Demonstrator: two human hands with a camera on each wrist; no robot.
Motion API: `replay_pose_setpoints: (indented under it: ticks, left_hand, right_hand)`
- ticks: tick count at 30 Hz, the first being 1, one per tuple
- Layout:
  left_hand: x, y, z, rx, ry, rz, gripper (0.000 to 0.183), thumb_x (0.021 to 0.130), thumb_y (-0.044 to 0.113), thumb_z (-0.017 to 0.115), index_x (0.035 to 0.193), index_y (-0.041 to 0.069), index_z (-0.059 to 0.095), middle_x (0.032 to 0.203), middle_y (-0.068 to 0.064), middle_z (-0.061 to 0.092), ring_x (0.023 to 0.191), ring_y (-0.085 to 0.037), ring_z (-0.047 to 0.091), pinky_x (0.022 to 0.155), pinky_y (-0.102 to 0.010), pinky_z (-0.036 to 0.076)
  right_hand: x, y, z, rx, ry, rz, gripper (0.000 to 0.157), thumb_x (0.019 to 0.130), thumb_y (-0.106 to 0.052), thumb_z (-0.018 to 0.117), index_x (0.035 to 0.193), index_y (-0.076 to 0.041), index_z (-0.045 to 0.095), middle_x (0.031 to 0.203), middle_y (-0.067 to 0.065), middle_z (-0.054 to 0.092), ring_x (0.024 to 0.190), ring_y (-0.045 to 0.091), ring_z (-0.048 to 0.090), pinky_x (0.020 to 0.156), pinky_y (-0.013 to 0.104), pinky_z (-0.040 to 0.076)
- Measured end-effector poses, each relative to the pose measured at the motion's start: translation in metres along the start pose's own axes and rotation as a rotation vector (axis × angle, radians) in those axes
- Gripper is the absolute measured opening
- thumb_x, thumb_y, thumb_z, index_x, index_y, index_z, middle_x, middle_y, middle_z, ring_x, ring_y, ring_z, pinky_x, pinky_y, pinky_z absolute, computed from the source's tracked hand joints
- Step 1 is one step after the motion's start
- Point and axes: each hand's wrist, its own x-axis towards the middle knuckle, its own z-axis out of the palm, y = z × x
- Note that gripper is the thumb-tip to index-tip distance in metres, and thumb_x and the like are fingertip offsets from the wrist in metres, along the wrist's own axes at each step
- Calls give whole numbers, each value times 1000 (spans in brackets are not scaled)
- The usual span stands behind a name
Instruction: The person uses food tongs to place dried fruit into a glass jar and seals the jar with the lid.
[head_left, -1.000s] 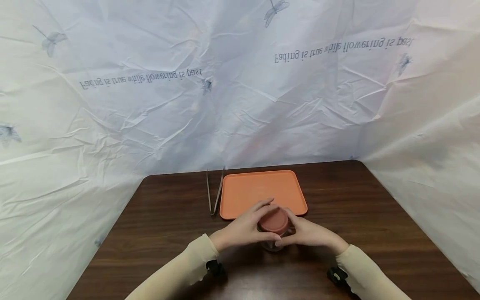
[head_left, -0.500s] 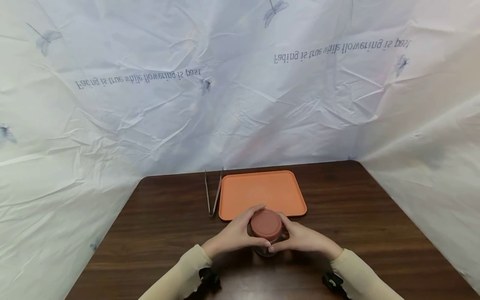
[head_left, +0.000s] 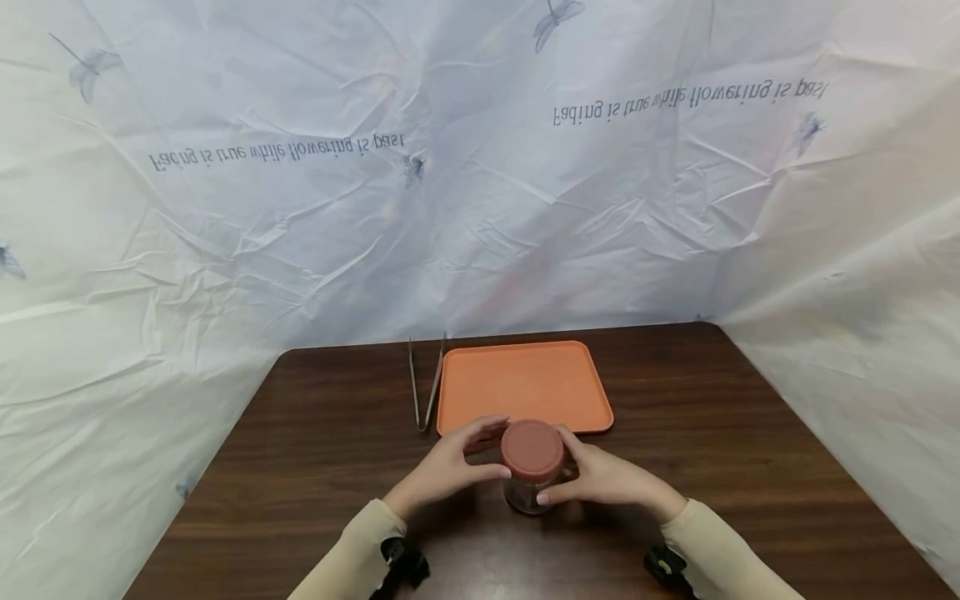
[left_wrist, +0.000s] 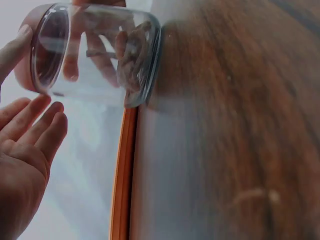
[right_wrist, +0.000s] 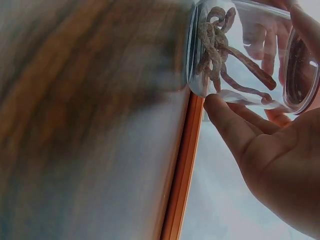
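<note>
A clear jar (head_left: 522, 500) with a reddish-brown lid (head_left: 532, 450) stands upright on the dark wooden table, in front of me. Several brown, twisted, stick-like pieces (right_wrist: 214, 42) lie at its bottom, seen through the wall in the right wrist view. My right hand (head_left: 611, 483) grips the jar's right side, thumb in front and fingers behind. On the other side is my left hand (head_left: 441, 473), its fingers spread and loosely bent. Its thumb tip is at the lid's left edge in the left wrist view, while its other fingers are apart from the jar.
Behind the jar lies an orange tray (head_left: 525, 379). Metal tongs (head_left: 422, 417), spread in a V, lie against the tray's left side. Pale printed sheeting (head_left: 480, 208) hangs round the back and sides of the table (head_left: 330, 433).
The jar shifted a little left and toward me between the first two frames. Since then my left hand has loosened and drawn off to the left, while my right hand keeps its grip.
</note>
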Motion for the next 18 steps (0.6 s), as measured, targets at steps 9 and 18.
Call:
replay_pose_setpoints:
  ticks: [9,18]
  left_hand:
    - [0,16,14,124,-12,-7,88,88,45,78,159,25,30,153,5,43,138,-16,45,108,-45,42]
    - [10,23,28,180,-20,-14,99,82,51,81,160,29,25,151,8,44,129,-10,50,103,-37,46]
  right_hand:
    - [1,1,2,19,-4,-13,83,90,-27,79,154,-23,27,150,9,44,139,30,44,105,45,45]
    - [-1,1,3,5,-36,8,87,89,-30,80,157,-25,26,151,9,42,137,28,45,105,42,45]
